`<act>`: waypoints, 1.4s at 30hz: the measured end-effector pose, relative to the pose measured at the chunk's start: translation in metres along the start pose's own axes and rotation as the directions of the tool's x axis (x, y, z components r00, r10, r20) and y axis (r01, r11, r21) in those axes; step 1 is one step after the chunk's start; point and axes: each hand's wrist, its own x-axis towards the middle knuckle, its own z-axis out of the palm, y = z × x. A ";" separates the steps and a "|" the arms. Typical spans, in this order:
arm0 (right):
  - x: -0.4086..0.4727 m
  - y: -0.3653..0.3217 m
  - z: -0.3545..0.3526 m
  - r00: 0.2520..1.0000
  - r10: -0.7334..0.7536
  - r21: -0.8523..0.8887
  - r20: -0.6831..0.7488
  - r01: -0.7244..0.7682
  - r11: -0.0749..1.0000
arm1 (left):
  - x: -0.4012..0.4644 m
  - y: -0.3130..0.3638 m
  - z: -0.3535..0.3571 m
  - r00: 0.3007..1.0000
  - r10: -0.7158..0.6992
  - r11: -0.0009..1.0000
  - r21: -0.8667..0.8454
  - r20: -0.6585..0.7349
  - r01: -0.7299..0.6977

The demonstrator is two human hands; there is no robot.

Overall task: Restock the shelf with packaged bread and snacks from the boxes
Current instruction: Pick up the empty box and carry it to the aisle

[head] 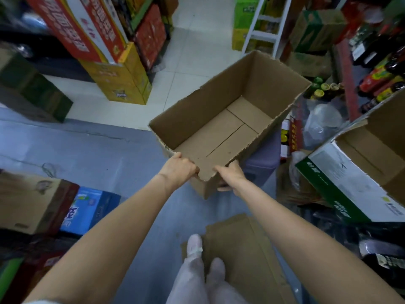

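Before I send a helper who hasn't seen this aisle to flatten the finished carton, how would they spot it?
Start at the grey floor strip in the aisle's middle, where the person stands. Both hands, left hand and right hand, grip the near rim of a plain brown cardboard box. Unlike the printed cartons around it, it is unmarked, open-topped and empty, with ragged edges.

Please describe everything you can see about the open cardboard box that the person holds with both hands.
The cardboard box is plain brown, open at the top and empty; its bottom flaps show their seams. The top edges look rough and torn, with no flaps visible. It is tilted, its near corner toward the person. The left hand grips the near rim; the right hand holds the near corner, thumb outside. It partly covers a purple container.
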 end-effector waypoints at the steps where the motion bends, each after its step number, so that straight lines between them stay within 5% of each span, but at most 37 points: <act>1: -0.008 0.000 0.014 0.998 0.023 0.014 0.060 -0.024 1.000 | -0.009 -0.002 -0.001 1.000 -0.011 1.000 0.001 -0.016 0.011; 8: -0.031 -0.026 0.113 0.988 -0.064 0.157 0.141 0.041 0.987 | -0.076 -0.055 0.020 0.984 -0.177 0.983 -0.062 -0.034 0.175; 23: -0.044 -0.083 0.438 0.863 -0.269 -0.252 0.428 0.400 0.881 | -0.250 -0.254 0.178 0.841 -0.532 0.783 -0.323 0.096 0.532; 33: -0.006 -0.072 0.556 0.711 -0.204 -0.486 0.673 0.633 0.602 | -0.270 -0.284 0.288 0.672 -0.691 0.452 -0.565 0.267 0.690; 42: 0.022 -0.022 0.608 0.736 -0.325 -0.346 0.594 0.598 0.723 | -0.264 -0.313 0.373 0.549 -0.778 0.325 -0.552 0.306 0.768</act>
